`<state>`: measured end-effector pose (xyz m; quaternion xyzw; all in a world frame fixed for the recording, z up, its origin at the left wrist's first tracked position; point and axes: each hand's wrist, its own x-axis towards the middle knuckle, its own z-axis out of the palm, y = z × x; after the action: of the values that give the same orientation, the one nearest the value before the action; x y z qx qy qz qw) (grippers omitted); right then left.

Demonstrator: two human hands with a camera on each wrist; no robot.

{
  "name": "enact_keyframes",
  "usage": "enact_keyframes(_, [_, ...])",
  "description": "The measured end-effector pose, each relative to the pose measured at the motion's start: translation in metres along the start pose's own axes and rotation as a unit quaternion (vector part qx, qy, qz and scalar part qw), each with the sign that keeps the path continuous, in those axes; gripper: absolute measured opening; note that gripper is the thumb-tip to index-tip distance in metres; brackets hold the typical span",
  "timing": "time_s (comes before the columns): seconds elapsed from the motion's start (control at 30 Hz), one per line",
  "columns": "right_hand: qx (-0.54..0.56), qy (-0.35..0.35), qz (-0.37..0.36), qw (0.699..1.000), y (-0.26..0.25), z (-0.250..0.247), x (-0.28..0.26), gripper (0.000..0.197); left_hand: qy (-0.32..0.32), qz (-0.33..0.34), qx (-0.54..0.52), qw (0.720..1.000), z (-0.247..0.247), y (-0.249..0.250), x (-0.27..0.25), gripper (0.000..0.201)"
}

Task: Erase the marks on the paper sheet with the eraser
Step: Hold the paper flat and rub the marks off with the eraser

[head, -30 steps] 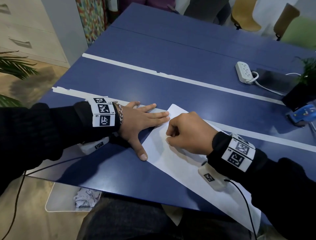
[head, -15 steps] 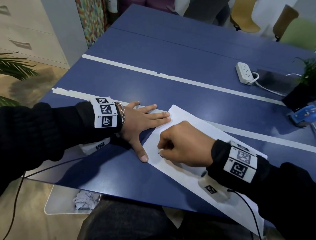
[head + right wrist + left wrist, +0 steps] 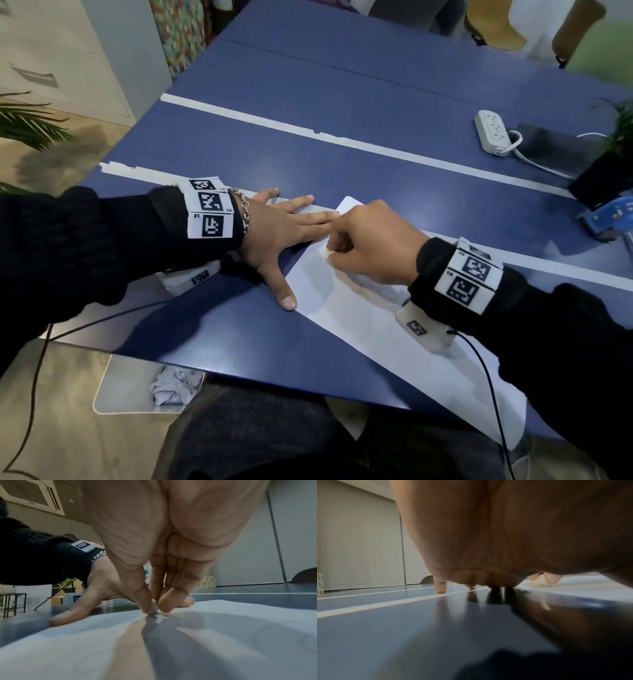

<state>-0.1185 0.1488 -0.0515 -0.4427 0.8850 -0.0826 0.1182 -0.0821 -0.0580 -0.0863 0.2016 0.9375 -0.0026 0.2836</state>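
The eraser (image 3: 154, 608), small and pale, sits pinched between thumb and curled fingers of the right hand (image 3: 373, 245), pressed onto the paper sheet (image 3: 359, 318) near its far corner. The sheet's long axis runs diagonally from that corner toward the person. The left hand (image 3: 277, 233), fingers straight and spread, holds the sheet's left edge flat on the blue table (image 3: 342, 120). No writing is readable on the sheet. White tape strips (image 3: 308, 132) cross the table; a power strip (image 3: 490, 132) lies far right.

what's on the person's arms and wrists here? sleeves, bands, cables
Black knit sleeves on both arms. Each wrist carries a white band of black-and-white square markers, plus a white camera pod underneath. A thin black cable runs from the right pod. A silver chain bracelet sits on the left wrist.
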Motion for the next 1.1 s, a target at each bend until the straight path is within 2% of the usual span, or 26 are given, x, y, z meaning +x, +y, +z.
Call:
enact_keyframes(0.07, [-0.009,0.013,0.008,1.000,-0.001,0.001,0.001,0.008,0.002,0.000,0.002,1.000,0.000,0.000,0.000,0.143])
enact_keyframes(0.23, [0.018,-0.045,-0.039,0.998,-0.020,0.002,-0.009,0.003,0.005,-0.005,-0.009,1.000,0.000,0.001,-0.001,0.142])
enact_keyframes(0.43, [0.008,0.009,0.023,1.000,-0.005,0.000,0.002,0.010,-0.001,-0.001,-0.003,1.000,-0.001,0.001,-0.002,0.143])
enact_keyframes(0.6, [0.028,-0.056,-0.035,0.997,-0.023,0.005,-0.015,0.008,0.004,-0.004,-0.002,1.000,0.001,0.000,0.000,0.148])
enact_keyframes(0.77, [0.002,0.011,0.034,0.999,0.003,0.000,-0.001,0.007,0.004,0.002,-0.002,1.000,0.001,-0.001,0.000,0.148])
enact_keyframes(0.97, [0.021,-0.050,-0.027,0.998,-0.008,0.001,-0.019,0.006,-0.005,-0.008,0.004,1.000,0.001,-0.002,0.001,0.152])
enact_keyframes(1.1, [0.024,0.000,0.032,0.999,0.013,-0.004,-0.009,0.005,-0.012,-0.013,0.007,1.000,0.000,0.001,-0.001,0.150])
